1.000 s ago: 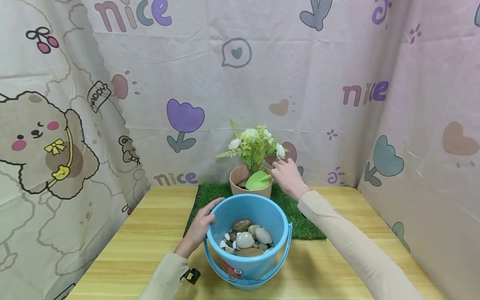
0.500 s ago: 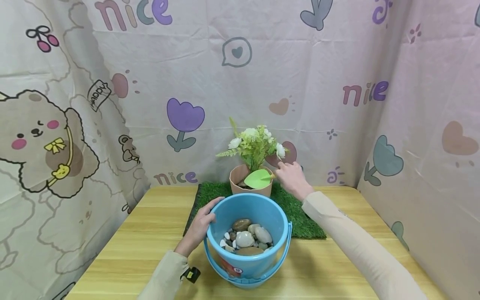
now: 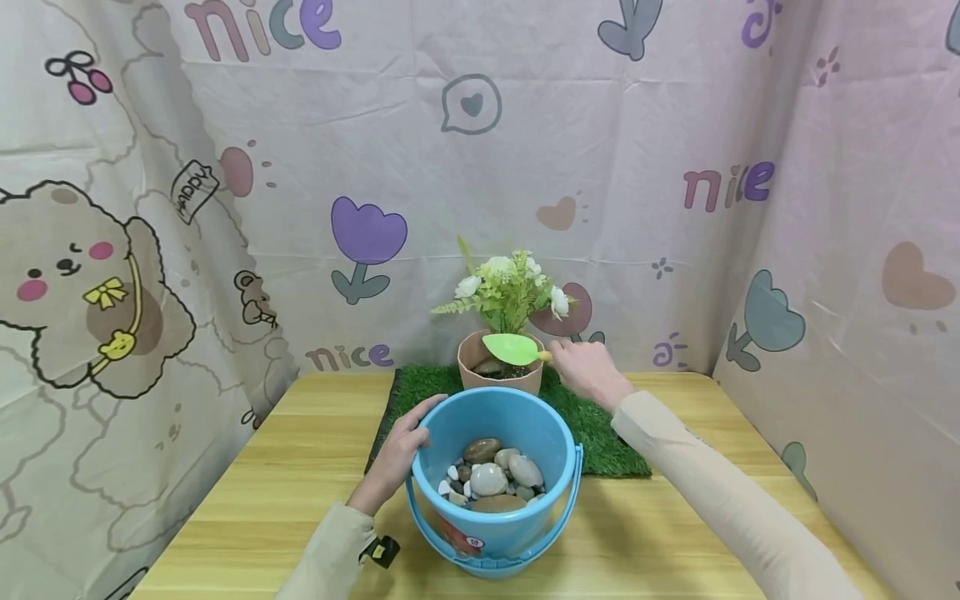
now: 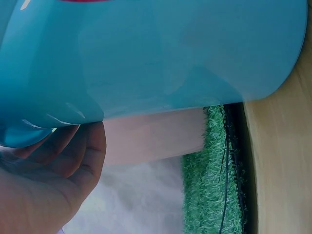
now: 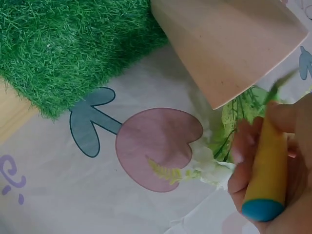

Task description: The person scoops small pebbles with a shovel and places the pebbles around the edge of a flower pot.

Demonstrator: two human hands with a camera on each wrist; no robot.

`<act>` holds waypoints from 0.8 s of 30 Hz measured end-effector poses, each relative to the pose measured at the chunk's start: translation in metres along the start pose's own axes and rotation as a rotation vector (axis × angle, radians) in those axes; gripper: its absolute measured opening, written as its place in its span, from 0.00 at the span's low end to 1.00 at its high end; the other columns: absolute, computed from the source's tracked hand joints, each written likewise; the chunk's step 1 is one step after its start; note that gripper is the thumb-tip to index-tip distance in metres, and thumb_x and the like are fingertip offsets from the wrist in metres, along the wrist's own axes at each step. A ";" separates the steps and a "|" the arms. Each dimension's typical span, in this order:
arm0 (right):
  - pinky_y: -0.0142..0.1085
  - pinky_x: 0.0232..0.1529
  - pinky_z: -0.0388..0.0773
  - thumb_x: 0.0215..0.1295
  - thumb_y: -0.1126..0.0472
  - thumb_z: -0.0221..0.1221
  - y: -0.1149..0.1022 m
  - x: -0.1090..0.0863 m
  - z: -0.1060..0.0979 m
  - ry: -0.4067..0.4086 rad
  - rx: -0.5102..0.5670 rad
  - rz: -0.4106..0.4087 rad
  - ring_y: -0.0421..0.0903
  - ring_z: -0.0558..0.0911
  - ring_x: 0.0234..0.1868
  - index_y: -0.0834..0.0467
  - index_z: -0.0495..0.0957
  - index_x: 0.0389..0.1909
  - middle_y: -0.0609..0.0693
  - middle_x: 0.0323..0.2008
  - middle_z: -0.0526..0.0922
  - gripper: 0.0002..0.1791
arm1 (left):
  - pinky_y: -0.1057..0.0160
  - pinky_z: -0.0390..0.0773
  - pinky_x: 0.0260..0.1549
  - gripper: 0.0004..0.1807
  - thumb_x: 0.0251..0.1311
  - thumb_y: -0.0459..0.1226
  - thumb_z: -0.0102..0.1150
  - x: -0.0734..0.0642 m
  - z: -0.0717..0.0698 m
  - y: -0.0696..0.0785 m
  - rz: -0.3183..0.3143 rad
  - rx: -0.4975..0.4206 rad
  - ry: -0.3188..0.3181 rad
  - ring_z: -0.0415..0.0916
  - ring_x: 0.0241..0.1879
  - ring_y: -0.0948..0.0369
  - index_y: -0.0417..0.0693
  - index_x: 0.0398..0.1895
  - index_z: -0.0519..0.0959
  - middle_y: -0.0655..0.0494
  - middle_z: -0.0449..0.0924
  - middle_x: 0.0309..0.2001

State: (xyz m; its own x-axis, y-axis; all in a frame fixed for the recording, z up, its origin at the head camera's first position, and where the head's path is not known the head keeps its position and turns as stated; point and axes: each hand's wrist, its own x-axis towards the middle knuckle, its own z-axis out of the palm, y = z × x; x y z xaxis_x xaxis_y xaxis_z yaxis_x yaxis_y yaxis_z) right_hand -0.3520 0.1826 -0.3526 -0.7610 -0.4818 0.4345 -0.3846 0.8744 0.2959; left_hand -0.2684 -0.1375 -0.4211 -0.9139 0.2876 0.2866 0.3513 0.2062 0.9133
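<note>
In the head view my left hand (image 3: 401, 454) grips the left rim of a blue bucket (image 3: 517, 533), thumb inside and fingers around the outside. Large and small stones (image 3: 489, 479) lie in the bucket. My right hand (image 3: 588, 368) holds a small hand trowel (image 3: 510, 349) with a light green blade. The right wrist view shows its yellow handle (image 5: 268, 168) with a blue-green end, wrapped by the fingers. The blade is above the opening of a peach flower pot (image 3: 495, 384), over dark soil and a brown stone (image 3: 489, 367).
White flowers with green leaves (image 3: 506, 292) rise from the pot. Pot and bucket are close together, the pot on an artificial grass mat (image 3: 592, 442). Wood-grain table (image 3: 277, 500) shows on both sides. Printed cloth (image 3: 480, 192) hangs behind and at the sides.
My right hand has shifted right and slightly down. The trowel blade has risen and now lies more level over the pot. The left hand and bucket stay in place.
</note>
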 end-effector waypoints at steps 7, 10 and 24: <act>0.38 0.15 0.64 0.72 0.48 0.52 -0.002 -0.006 -0.004 -0.003 0.124 -0.018 0.45 0.72 0.17 0.52 0.74 0.39 0.45 0.22 0.75 0.12 | 0.45 0.74 0.55 0.36 0.55 0.27 0.38 -0.001 0.000 0.001 -0.004 -0.006 0.002 0.68 0.65 0.42 0.50 0.72 0.65 0.42 0.67 0.69; 0.36 0.15 0.62 0.71 0.47 0.54 -0.004 -0.010 -0.006 0.044 0.180 -0.040 0.41 0.72 0.17 0.50 0.77 0.37 0.43 0.20 0.76 0.11 | 0.44 0.74 0.55 0.36 0.55 0.27 0.38 -0.001 0.000 0.001 -0.009 -0.013 0.003 0.68 0.65 0.41 0.49 0.72 0.64 0.42 0.66 0.69; 0.28 0.20 0.64 0.63 0.43 0.61 -0.013 -0.034 -0.028 0.118 0.439 -0.155 0.31 0.67 0.17 0.42 0.82 0.24 0.34 0.17 0.72 0.12 | 0.44 0.75 0.54 0.36 0.55 0.28 0.38 -0.001 0.000 0.000 0.000 -0.009 0.004 0.68 0.65 0.41 0.50 0.72 0.64 0.41 0.66 0.69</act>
State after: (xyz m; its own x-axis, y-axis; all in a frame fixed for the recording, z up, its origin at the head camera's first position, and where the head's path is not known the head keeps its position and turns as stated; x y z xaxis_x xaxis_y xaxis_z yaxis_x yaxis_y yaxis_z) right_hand -0.3067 0.1861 -0.3470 -0.6225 -0.5895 0.5148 -0.6925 0.7214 -0.0112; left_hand -0.2673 -0.1376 -0.4216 -0.9149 0.2834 0.2876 0.3492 0.1978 0.9159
